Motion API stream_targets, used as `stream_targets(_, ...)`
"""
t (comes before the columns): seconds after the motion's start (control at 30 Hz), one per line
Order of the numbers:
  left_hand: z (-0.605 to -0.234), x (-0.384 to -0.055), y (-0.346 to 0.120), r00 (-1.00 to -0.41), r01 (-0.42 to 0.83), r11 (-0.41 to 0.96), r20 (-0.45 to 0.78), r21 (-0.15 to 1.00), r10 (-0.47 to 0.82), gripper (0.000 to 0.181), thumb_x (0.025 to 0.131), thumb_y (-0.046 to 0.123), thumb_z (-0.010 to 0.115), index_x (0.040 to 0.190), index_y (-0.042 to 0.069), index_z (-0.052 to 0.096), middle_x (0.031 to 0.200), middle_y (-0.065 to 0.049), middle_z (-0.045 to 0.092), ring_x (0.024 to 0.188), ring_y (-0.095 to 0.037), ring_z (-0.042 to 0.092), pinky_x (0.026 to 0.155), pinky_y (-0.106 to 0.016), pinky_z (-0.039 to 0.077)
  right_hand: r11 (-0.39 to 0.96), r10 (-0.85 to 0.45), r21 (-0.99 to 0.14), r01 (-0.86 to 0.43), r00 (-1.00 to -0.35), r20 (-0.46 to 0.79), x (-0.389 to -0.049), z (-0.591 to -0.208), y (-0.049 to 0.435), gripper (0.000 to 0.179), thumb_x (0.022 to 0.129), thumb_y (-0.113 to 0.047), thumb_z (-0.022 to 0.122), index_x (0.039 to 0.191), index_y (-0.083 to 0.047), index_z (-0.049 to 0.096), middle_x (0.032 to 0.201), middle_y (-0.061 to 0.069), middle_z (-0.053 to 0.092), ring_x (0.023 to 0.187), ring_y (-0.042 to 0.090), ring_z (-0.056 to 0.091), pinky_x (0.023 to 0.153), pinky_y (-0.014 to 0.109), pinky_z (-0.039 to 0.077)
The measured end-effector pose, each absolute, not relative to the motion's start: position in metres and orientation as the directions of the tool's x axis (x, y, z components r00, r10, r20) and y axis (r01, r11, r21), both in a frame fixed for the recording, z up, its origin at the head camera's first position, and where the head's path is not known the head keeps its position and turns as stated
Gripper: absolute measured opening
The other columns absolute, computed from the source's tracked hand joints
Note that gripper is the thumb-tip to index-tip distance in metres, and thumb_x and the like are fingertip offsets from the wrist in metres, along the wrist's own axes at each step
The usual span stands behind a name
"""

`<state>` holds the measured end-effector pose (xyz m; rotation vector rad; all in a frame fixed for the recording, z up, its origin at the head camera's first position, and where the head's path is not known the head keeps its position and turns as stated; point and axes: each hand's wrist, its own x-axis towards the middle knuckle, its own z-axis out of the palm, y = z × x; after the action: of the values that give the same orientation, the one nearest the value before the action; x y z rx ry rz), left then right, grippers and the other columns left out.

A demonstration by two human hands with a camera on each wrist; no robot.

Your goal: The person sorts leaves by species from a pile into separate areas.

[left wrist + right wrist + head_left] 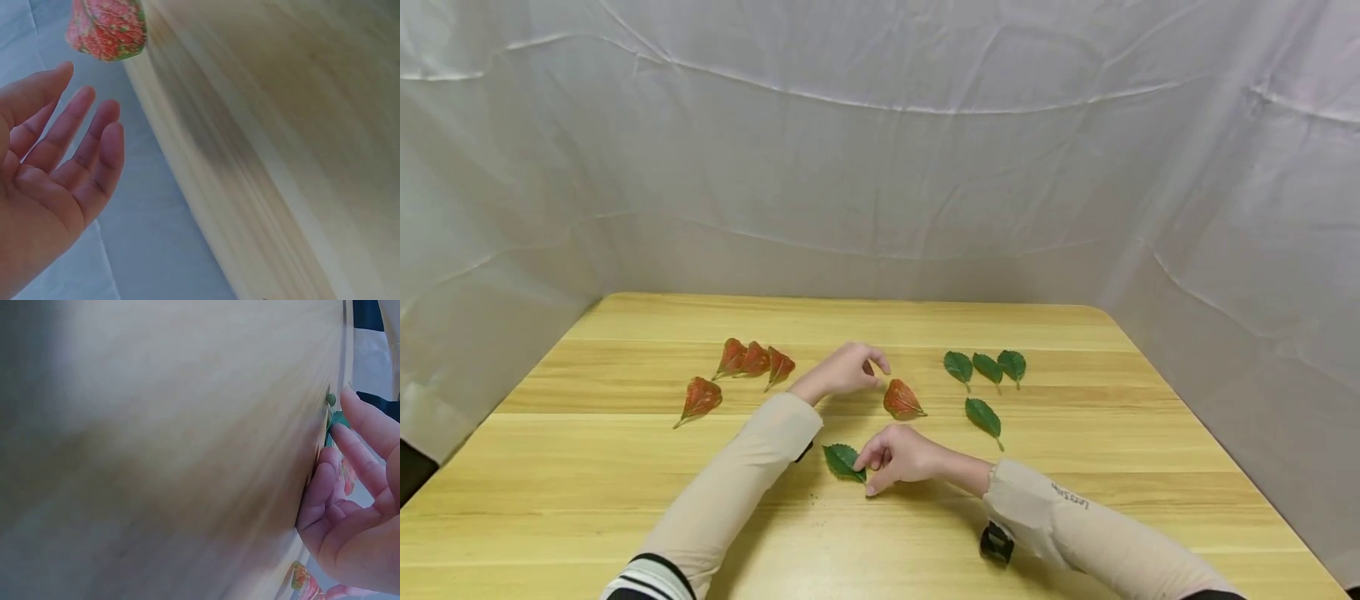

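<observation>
A red leaf (902, 400) lies mid-table with its stem toward the right. My left hand (848, 368) hovers just beyond it, fingers loosely bent and holding nothing. In the left wrist view, the red leaf (107, 28) is apart from the fingertips. Nearer to me, a green leaf (842, 462) lies flat on the wood. At its stem end is my right hand (906, 456), the index finger touching the leaf and the thumb apart from it. The right wrist view shows only a sliver of the green leaf (339, 419) between thumb and index finger.
Three red leaves (755, 359) sit in a row at the left, with another red leaf (702, 397) below them. At the right, three green leaves (987, 367) form a row above a single green leaf (982, 416). Pale sheeting (880, 183) surrounds the wooden table (1075, 533).
</observation>
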<state>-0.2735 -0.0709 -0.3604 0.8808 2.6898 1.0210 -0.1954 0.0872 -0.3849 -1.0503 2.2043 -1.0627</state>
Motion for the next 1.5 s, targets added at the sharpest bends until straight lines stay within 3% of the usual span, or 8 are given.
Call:
stream_targets(0.27,-0.366,-0.279,-0.068,-0.803,0.476,0.558,0.078,0.680,0.591,0.018,0.078,-0.005,0.063,0.095,0.002,0.062,0.106,-0.012,0.059,0.089,-0.027,0.058,0.069,-0.026,0.048,0.401,-0.804,-0.806,-0.436,-0.590,-0.080,-0.196,-0.386,0.087,0.022,0.068,0.002,0.074,0.089,0.006,0.068,0.068,0.002,0.056,0.057,0.002,0.043,0.051,0.015,0.039)
stream_targets(0.5,-0.370,-0.283,-0.067,-0.714,0.515,0.449,0.075,0.730,0.696,0.021,0.077,-0.011,0.061,0.096,-0.003,0.059,0.101,-0.014,0.058,0.094,-0.032,0.055,0.076,-0.029,0.047,0.411,-0.799,-0.804,-0.429,-0.594,-0.092,-0.196,-0.385,0.087,0.022,0.068,0.003,0.073,0.089,0.006,0.067,0.068,0.001,0.055,0.057,0.002,0.043,0.051,0.015,0.038)
stream_targets(0.63,-0.372,-0.283,-0.065,-0.681,0.517,0.419,0.063,0.746,0.729,0.019,0.075,-0.013,0.061,0.092,-0.004,0.061,0.096,-0.011,0.060,0.093,-0.027,0.055,0.078,-0.029,0.046,0.401,-0.806,-0.805,-0.437,-0.587,-0.082,-0.196,-0.386,0.087,0.022,0.068,0.003,0.073,0.089,0.007,0.067,0.068,0.002,0.056,0.056,0.002,0.043,0.050,0.015,0.038)
stream_targets(0.87,-0.373,-0.282,-0.066,-0.654,0.480,0.386,0.028,0.788,0.756,0.016,0.075,-0.017,0.059,0.087,-0.008,0.066,0.086,-0.013,0.065,0.080,-0.019,0.060,0.067,-0.022,0.048,0.396,-0.812,-0.801,-0.450,-0.579,-0.076,-0.197,-0.386,0.087,0.022,0.068,0.003,0.073,0.089,0.006,0.067,0.068,0.003,0.055,0.055,0.001,0.042,0.050,0.014,0.038)
stream_targets(1.17,-0.375,-0.283,-0.068,-0.657,0.447,0.402,-0.011,0.799,0.754,0.018,0.071,-0.016,0.063,0.087,-0.008,0.067,0.083,-0.011,0.065,0.070,-0.014,0.057,0.060,-0.020,0.047,0.418,-0.803,-0.782,-0.461,-0.590,-0.082,-0.198,-0.387,0.087,0.022,0.068,0.000,0.075,0.088,0.004,0.068,0.067,0.001,0.055,0.056,0.001,0.043,0.051,0.015,0.039)
stream_targets(1.33,-0.373,-0.281,-0.068,-0.694,0.427,0.421,-0.009,0.800,0.720,0.017,0.071,-0.013,0.065,0.086,-0.006,0.067,0.082,-0.009,0.065,0.063,-0.008,0.054,0.057,-0.020,0.046,0.439,-0.791,-0.781,-0.444,-0.603,-0.102,-0.197,-0.387,0.086,0.021,0.068,0.001,0.075,0.088,0.004,0.068,0.067,-0.001,0.054,0.055,0.002,0.043,0.051,0.015,0.039)
stream_targets(1.5,-0.373,-0.281,-0.067,-0.742,0.389,0.419,0.009,0.820,0.670,0.014,0.072,-0.010,0.067,0.084,-0.004,0.067,0.081,-0.008,0.065,0.069,-0.013,0.060,0.060,-0.023,0.049,0.453,-0.783,-0.781,-0.431,-0.610,-0.118,-0.196,-0.385,0.085,0.021,0.068,0.001,0.075,0.088,0.003,0.068,0.067,-0.002,0.054,0.055,0.001,0.044,0.051,0.014,0.039)
